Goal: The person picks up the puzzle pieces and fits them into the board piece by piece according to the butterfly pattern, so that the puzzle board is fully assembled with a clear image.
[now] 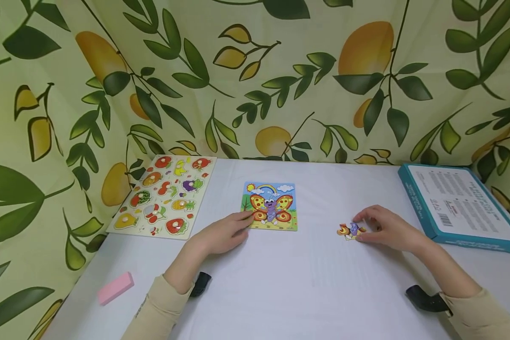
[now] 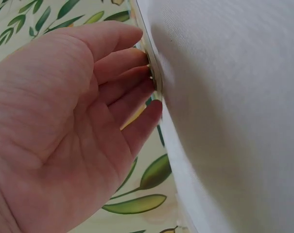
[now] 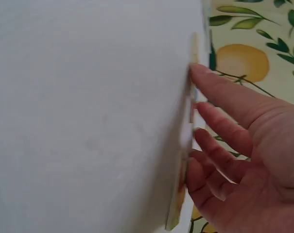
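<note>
A square butterfly puzzle lies on the white table, its picture showing a butterfly under a rainbow. My left hand rests at its lower left corner, fingertips touching the edge; in the left wrist view the fingers of this hand are loosely extended against a thin edge. To the right, a small cluster of loose puzzle pieces lies flat, with purple and orange print. My right hand has thumb and fingertips at opposite sides of them. The right wrist view shows the pieces edge-on beneath the fingertips.
A fruit peg board lies at the back left. Near the left front is a pink block. A teal-edged box with printed text sits at the right. A patterned curtain hangs behind the table.
</note>
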`<state>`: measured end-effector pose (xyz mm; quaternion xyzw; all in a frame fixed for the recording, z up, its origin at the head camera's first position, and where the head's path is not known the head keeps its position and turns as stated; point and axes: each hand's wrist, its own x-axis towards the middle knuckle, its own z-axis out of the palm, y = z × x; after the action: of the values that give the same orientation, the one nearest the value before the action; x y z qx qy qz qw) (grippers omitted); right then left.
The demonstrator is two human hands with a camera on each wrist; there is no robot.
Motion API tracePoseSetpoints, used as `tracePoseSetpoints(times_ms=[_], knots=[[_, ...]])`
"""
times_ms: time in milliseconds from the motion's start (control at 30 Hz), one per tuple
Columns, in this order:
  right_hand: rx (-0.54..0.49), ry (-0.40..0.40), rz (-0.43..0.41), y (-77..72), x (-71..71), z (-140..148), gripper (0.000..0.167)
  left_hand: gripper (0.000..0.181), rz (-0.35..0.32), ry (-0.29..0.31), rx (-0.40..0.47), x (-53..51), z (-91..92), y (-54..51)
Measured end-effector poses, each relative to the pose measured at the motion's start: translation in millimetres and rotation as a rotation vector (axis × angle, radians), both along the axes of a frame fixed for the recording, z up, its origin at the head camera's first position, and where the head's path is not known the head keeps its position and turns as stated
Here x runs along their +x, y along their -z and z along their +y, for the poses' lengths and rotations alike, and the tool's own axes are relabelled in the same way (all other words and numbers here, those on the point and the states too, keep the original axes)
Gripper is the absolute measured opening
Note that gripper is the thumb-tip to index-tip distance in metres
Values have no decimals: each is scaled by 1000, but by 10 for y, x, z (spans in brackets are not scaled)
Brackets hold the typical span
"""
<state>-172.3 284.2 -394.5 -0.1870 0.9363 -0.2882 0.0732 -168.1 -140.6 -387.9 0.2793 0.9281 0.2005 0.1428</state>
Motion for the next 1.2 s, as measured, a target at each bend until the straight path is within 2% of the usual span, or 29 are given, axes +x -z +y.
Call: tracePoseSetpoints(times_ms=[133,267,333,467,633,867,1200], knots=[[-15,-5,0,19,-20,-23,34,49,-10,-9,0,9,-2,4],[-101,14,-52,-16,-58,-181,26,49,-4,-8,-21,21,-2,3],[-174,22,-87,-19,-100,-331,21,50,0,-8,-29,25,-2,5],[-306,59,-185,9,-203,-734,23,51,-2,-6,-30,26,0,5],[-390,50,-263,35,-325,-1244,24,54,-14,-3,-30,18,1,17],[-357,19,-215,73,-494,-1634,21,54,-21,6,-20,9,0,21],[-277,20,-184,93,-576,-1792,16,57,-41,-1,-5,11,-3,15]])
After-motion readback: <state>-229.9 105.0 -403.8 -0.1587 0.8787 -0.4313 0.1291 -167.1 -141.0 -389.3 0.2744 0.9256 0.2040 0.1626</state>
